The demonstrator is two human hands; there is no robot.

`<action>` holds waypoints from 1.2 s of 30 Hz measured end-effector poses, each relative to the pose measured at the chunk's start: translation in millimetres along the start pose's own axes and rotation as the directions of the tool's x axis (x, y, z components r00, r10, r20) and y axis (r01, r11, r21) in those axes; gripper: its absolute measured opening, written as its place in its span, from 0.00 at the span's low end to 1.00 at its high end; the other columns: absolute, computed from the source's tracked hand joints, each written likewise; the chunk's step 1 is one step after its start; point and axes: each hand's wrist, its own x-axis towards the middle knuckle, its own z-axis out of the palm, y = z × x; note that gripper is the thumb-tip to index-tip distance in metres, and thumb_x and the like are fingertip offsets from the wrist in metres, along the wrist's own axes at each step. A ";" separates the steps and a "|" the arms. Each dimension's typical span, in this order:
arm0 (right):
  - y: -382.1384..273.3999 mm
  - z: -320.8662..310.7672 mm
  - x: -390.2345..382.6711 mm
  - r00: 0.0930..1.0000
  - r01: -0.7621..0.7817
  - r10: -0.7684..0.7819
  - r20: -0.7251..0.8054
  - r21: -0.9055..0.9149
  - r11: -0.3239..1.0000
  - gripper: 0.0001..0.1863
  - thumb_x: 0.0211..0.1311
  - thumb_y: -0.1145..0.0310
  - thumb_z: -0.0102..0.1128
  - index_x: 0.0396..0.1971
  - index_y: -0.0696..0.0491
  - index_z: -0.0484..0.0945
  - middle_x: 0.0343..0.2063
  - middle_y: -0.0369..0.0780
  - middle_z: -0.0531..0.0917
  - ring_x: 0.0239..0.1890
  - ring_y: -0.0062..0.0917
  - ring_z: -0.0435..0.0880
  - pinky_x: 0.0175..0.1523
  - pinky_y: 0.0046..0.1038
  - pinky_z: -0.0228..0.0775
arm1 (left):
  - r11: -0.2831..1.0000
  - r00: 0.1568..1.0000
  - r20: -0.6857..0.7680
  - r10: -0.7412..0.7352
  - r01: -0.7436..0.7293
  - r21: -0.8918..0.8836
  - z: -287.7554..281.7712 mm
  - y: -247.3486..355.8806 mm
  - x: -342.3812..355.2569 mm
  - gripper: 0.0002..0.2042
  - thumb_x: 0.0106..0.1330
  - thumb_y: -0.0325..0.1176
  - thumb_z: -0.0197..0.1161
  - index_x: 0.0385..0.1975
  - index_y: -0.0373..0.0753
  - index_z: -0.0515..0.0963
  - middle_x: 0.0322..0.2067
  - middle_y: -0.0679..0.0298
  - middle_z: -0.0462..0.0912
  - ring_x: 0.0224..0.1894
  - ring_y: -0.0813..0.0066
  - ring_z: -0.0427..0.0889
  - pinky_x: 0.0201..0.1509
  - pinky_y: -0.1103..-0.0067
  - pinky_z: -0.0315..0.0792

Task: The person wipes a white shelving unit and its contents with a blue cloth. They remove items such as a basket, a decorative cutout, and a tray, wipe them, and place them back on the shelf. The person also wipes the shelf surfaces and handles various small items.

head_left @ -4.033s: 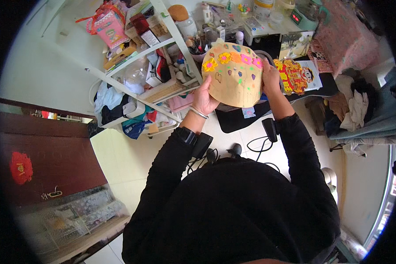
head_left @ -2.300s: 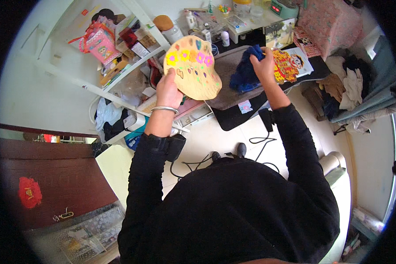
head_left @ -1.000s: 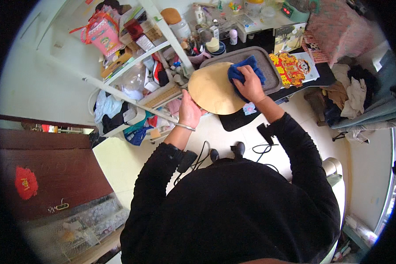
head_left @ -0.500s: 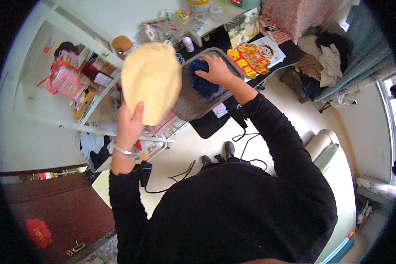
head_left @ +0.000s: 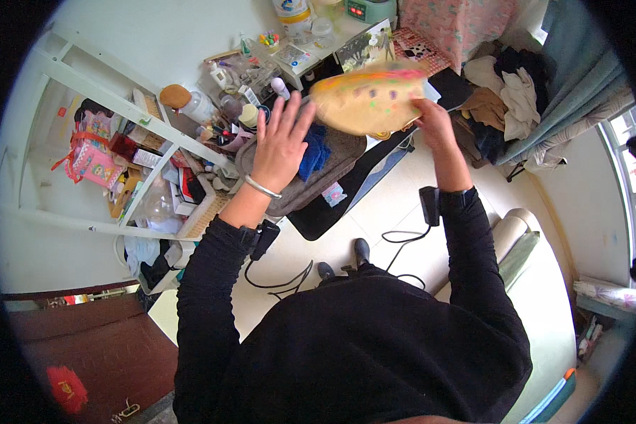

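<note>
My right hand (head_left: 433, 124) grips the edge of a thin tan board (head_left: 366, 106), raised above the desk with its decorated, colour-dotted side showing and blurred along the top. My left hand (head_left: 279, 145) is open, fingers spread, just left of the board and over the left part of a grey tray (head_left: 284, 200); it holds nothing. A crumpled blue cloth (head_left: 315, 159) lies on the tray, partly hidden behind my left hand. The board covers most of what lies behind it on the desk.
A cluttered white shelf rack (head_left: 148, 191) stands at the left. Bottles and jars (head_left: 251, 113) crowd the desk's back, near a green appliance (head_left: 367, 10). Piled clothes (head_left: 509, 106) and a curtain (head_left: 569, 88) are at the right. Cables (head_left: 396, 254) lie on the floor; a wooden door (head_left: 99, 346) is lower left.
The board has passed from my left hand to my right and moved rightward, its decorated side now showing. My right hand has left the blue cloth; my left hand has opened.
</note>
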 end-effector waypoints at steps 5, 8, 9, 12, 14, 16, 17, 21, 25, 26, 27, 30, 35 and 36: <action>40.2 -83.9 73.9 0.921 -0.123 0.106 -0.374 -0.021 0.992 0.11 0.55 0.66 0.61 0.31 0.59 0.77 0.22 0.37 0.78 0.18 0.20 0.73 0.21 0.17 0.58 | 0.919 0.963 0.089 -0.256 0.271 -0.287 37.7 -18.3 -33.4 0.36 0.51 0.35 0.66 0.62 0.43 0.56 0.62 0.40 0.51 0.63 0.41 0.53 0.65 0.58 0.50; 87.2 -105.1 120.1 0.914 -0.167 0.119 -0.388 -0.092 0.982 0.10 0.56 0.62 0.60 0.27 0.55 0.76 0.19 0.33 0.78 0.17 0.16 0.75 0.17 0.19 0.54 | 0.871 0.915 0.195 -0.354 0.398 -0.288 48.1 -18.9 -58.8 0.34 0.54 0.37 0.65 0.61 0.41 0.57 0.62 0.38 0.50 0.62 0.39 0.54 0.65 0.60 0.53; 102.5 -107.8 135.7 0.900 -0.172 0.105 -0.424 -0.125 0.977 0.11 0.57 0.62 0.59 0.27 0.55 0.76 0.20 0.34 0.78 0.18 0.17 0.77 0.17 0.20 0.55 | 0.860 0.909 0.188 -0.372 0.414 -0.299 50.6 -18.3 -64.8 0.34 0.54 0.37 0.64 0.61 0.40 0.57 0.62 0.39 0.51 0.63 0.40 0.54 0.65 0.61 0.53; 131.2 -115.4 169.1 0.880 -0.345 0.279 -0.384 -0.112 0.932 0.17 0.57 0.54 0.60 0.30 0.55 0.75 0.21 0.34 0.79 0.21 0.20 0.78 0.24 0.21 0.62 | 0.828 0.881 0.173 -0.440 0.472 -0.303 55.8 -20.2 -80.4 0.32 0.56 0.38 0.63 0.60 0.39 0.58 0.62 0.39 0.52 0.64 0.43 0.54 0.66 0.63 0.52; 128.6 -117.2 177.1 0.899 -0.285 0.086 -0.429 -0.424 0.860 0.46 0.49 0.33 0.55 0.44 0.68 0.73 0.41 0.48 0.80 0.40 0.40 0.79 0.41 0.38 0.70 | 0.791 0.844 0.161 -0.512 0.536 -0.295 57.1 -28.3 -94.8 0.32 0.56 0.37 0.63 0.60 0.38 0.58 0.61 0.40 0.54 0.64 0.44 0.54 0.66 0.64 0.52; 112.5 -111.2 168.4 0.911 -0.304 -0.051 -0.409 -0.752 0.585 0.48 0.46 0.31 0.54 0.49 0.66 0.71 0.49 0.55 0.74 0.51 0.47 0.74 0.48 0.39 0.68 | 0.742 0.798 0.135 -0.587 0.597 -0.304 60.8 -40.3 -113.6 0.31 0.57 0.37 0.63 0.60 0.37 0.59 0.59 0.41 0.58 0.64 0.45 0.55 0.66 0.64 0.52; 102.9 -102.6 157.4 0.925 -0.208 -0.172 -0.338 -0.831 0.516 0.46 0.46 0.36 0.57 0.50 0.66 0.69 0.49 0.54 0.74 0.52 0.47 0.73 0.51 0.38 0.66 | 0.704 0.768 0.122 -0.629 0.629 -0.331 62.2 -47.6 -125.7 0.30 0.56 0.38 0.63 0.58 0.37 0.61 0.60 0.37 0.55 0.61 0.45 0.59 0.65 0.64 0.54; 75.6 -17.7 88.8 0.780 0.447 -0.610 0.141 -0.807 0.386 0.33 0.51 0.60 0.65 0.52 0.64 0.65 0.48 0.54 0.73 0.51 0.43 0.72 0.57 0.36 0.62 | 0.009 0.390 0.458 -0.799 0.770 -0.638 75.9 -64.3 -174.1 0.28 0.58 0.34 0.62 0.57 0.34 0.61 0.52 0.44 0.70 0.53 0.53 0.71 0.58 0.67 0.64; 82.9 97.6 14.9 0.591 0.803 -0.476 0.651 -0.532 0.271 0.33 0.50 0.59 0.66 0.52 0.61 0.67 0.49 0.52 0.73 0.51 0.43 0.72 0.57 0.35 0.62 | -0.059 0.360 0.495 -0.791 0.761 -0.647 87.1 -69.6 -204.2 0.23 0.62 0.33 0.60 0.54 0.33 0.64 0.44 0.55 0.76 0.42 0.71 0.78 0.45 0.73 0.75; 90.1 122.8 1.9 0.579 0.813 -0.433 0.691 -0.526 0.249 0.36 0.48 0.56 0.67 0.54 0.60 0.65 0.49 0.52 0.73 0.51 0.43 0.72 0.58 0.36 0.61 | 0.193 0.430 0.455 -0.780 0.856 -0.479 87.2 -71.2 -210.8 0.18 0.63 0.33 0.59 0.50 0.31 0.69 0.39 0.57 0.79 0.42 0.73 0.78 0.47 0.74 0.73; 95.7 143.4 -6.5 0.665 0.746 -0.319 0.675 -0.612 0.261 0.41 0.44 0.52 0.69 0.56 0.59 0.63 0.50 0.52 0.73 0.52 0.44 0.72 0.58 0.36 0.60 | 0.146 0.447 0.447 -0.775 0.814 -0.563 89.8 -69.3 -214.3 0.18 0.62 0.34 0.60 0.48 0.32 0.70 0.40 0.57 0.79 0.43 0.72 0.78 0.47 0.75 0.73; 108.7 180.9 -24.3 0.748 0.655 -0.186 0.637 -0.754 0.048 0.42 0.40 0.52 0.71 0.53 0.58 0.64 0.44 0.51 0.77 0.47 0.45 0.75 0.56 0.37 0.63 | 0.203 0.534 0.334 -0.777 0.714 -0.669 82.2 -69.4 -225.2 0.13 0.60 0.34 0.60 0.41 0.34 0.74 0.36 0.59 0.80 0.39 0.72 0.79 0.44 0.76 0.72; 81.0 207.0 -42.0 0.748 0.630 -0.162 0.644 -0.611 0.479 0.27 0.41 0.66 0.67 0.44 0.57 0.69 0.35 0.48 0.79 0.39 0.41 0.79 0.46 0.33 0.69 | 0.031 0.440 0.426 -0.790 0.724 -0.689 30.4 -67.1 -230.3 0.10 0.65 0.33 0.53 0.24 0.37 0.75 0.16 0.68 0.75 0.19 0.81 0.73 0.22 0.80 0.67; 72.0 214.4 -51.3 0.727 0.665 -0.270 0.631 -0.549 0.507 0.27 0.41 0.70 0.67 0.44 0.57 0.69 0.33 0.46 0.78 0.36 0.38 0.79 0.45 0.32 0.69 | 0.114 0.461 0.378 -0.803 0.741 -0.661 17.1 -66.2 -227.9 0.12 0.66 0.36 0.53 0.23 0.37 0.74 0.16 0.68 0.75 0.19 0.82 0.73 0.23 0.81 0.67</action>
